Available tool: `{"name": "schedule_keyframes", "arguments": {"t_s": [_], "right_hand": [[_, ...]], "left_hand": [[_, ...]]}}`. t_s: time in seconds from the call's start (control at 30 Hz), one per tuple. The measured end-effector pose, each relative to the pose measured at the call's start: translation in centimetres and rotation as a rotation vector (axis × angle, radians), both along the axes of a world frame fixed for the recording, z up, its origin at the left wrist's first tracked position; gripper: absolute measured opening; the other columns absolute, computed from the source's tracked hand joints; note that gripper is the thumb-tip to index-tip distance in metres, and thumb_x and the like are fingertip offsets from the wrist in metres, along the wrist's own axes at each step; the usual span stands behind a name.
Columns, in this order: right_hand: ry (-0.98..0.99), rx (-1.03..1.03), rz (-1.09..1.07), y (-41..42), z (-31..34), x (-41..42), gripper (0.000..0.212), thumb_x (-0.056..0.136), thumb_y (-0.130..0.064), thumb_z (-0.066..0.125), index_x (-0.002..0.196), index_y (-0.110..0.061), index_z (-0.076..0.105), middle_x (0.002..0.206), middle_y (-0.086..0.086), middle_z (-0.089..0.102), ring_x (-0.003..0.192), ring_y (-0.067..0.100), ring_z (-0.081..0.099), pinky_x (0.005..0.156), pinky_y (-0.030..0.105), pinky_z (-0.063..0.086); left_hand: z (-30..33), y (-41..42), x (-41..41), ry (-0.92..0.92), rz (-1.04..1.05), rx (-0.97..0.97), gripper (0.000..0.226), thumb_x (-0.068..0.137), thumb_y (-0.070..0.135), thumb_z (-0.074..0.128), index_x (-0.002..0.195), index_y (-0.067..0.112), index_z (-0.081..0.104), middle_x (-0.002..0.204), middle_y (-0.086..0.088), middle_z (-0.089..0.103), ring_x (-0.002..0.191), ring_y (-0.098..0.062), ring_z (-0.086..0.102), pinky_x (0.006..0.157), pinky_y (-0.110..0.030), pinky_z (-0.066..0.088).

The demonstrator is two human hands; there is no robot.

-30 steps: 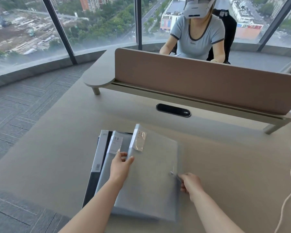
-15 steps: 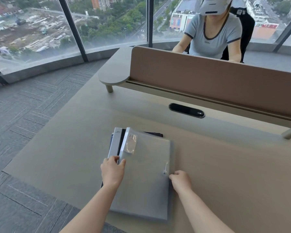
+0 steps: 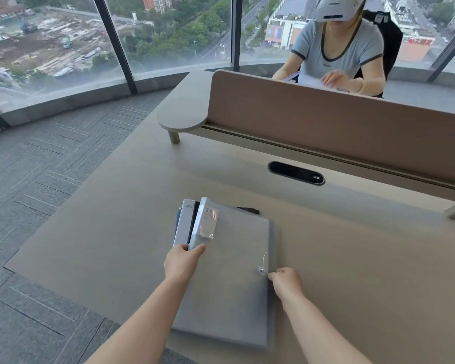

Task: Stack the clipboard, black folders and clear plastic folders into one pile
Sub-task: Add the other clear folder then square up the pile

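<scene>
A frosted clear plastic folder (image 3: 229, 279) with a string clasp lies on top of a pile on the desk (image 3: 352, 258). Under it, at the left, show the spine of a second clear folder (image 3: 183, 223) and a dark edge of a black folder (image 3: 248, 210) at the far side. My left hand (image 3: 181, 261) grips the top folder's left edge, thumb on top. At the right edge, beside the clasp, my right hand (image 3: 284, 282) pinches the same folder with curled fingers. No clipboard can be made out in the pile.
A brown divider panel (image 3: 339, 132) runs across the desk's far side, with a black cable slot (image 3: 296, 172) before it. Behind it a person (image 3: 339, 46) in a headset sits handling papers. Carpet floor (image 3: 37, 179) and windows lie left.
The top clear folder came down from a tilt and moved left, and now lies flat on the pile. Both hands stayed on its edges. The view shifted left.
</scene>
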State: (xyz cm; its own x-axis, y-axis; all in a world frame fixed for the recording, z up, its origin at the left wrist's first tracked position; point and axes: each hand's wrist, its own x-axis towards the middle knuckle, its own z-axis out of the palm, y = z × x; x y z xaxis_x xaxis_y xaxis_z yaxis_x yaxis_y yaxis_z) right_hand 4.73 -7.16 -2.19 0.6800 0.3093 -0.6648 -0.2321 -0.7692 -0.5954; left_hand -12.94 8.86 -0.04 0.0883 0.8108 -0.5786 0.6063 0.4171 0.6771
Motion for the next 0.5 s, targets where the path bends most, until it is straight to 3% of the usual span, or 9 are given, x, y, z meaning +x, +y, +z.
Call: {"name": "schedule_keyframes", "arguments": {"t_s": [0.07,0.17,0.23,0.33,0.4,0.5], "right_hand": [[-0.014,0.033,-0.020,0.3,0.2,0.0,0.040,0.075,-0.001,0.065,0.053,-0.018,0.038,0.053,0.000,0.035,0.057,0.019,0.026,0.053,0.031,0.017],[-0.011,0.080,-0.030,1.0,0.4,0.0,0.028,0.078,-0.007,0.068,0.061,-0.014,0.047,0.058,0.001,0.046,0.057,0.021,0.037,0.054,0.031,0.025],[-0.012,0.091,-0.010,1.7,0.6,-0.2,0.020,0.080,-0.008,0.066,0.067,-0.013,0.052,0.061,0.002,0.051,0.056,0.020,0.040,0.053,0.030,0.028],[0.002,0.077,0.036,2.5,0.8,-0.7,0.013,0.081,-0.008,0.065,0.072,-0.012,0.056,0.065,0.002,0.056,0.057,0.018,0.045,0.053,0.030,0.031],[0.010,0.073,0.057,2.9,0.9,-1.0,0.015,0.081,-0.009,0.066,0.070,-0.013,0.055,0.063,0.001,0.054,0.057,0.018,0.045,0.054,0.030,0.030],[0.008,0.074,0.072,3.3,0.7,-1.0,0.016,0.081,-0.011,0.066,0.069,-0.013,0.056,0.064,0.002,0.054,0.062,0.022,0.045,0.057,0.031,0.030]], "left_hand": [[0.2,0.5,-0.2,-0.032,0.024,-0.014,0.043,0.055,0.050,0.069,0.072,0.010,0.061,0.068,-0.002,0.058,0.063,-0.025,0.054,0.064,-0.034,0.046],[0.8,1.2,-0.5,-0.047,0.059,0.027,0.035,0.062,0.045,0.071,0.084,0.018,0.070,0.085,-0.004,0.074,0.084,-0.028,0.070,0.080,-0.043,0.058],[1.1,1.6,-1.0,-0.010,0.055,0.069,0.032,0.064,0.048,0.068,0.085,0.024,0.068,0.091,-0.005,0.072,0.096,-0.030,0.067,0.084,-0.044,0.057],[0.6,1.7,-1.8,0.124,0.020,0.098,0.056,0.064,0.057,0.061,0.107,0.022,0.071,0.108,-0.004,0.065,0.112,-0.030,0.056,0.093,-0.045,0.052],[0.3,1.4,-2.0,0.173,0.012,0.096,0.053,0.077,0.052,0.063,0.117,0.019,0.068,0.121,-0.007,0.056,0.122,-0.031,0.046,0.100,-0.044,0.046],[-0.1,0.9,-2.4,0.147,0.011,0.090,0.052,0.082,0.051,0.062,0.123,0.020,0.061,0.127,-0.005,0.056,0.119,-0.029,0.051,0.099,-0.044,0.047]]}}
